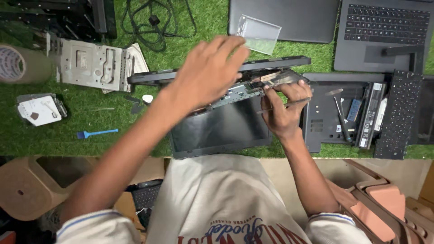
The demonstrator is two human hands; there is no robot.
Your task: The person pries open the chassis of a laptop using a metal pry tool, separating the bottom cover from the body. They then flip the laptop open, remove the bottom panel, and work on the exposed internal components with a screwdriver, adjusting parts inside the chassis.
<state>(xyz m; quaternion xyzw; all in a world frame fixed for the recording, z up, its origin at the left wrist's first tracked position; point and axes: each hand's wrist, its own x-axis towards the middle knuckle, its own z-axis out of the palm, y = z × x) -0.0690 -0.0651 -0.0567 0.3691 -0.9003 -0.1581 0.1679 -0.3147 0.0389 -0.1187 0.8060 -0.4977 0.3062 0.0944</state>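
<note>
The left hand [205, 74] grips the raised base of the opened laptop [221, 122] at the worktop's middle. The right hand [282, 106] pinches a thin tool [289, 103], seemingly a screwdriver, against its circuit board. Keeping the base steady and the tip square would serve best.

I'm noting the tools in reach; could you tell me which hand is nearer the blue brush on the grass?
Left. The left hand rests on the laptop, right of the blue brush; the right hand is farther right.
</note>
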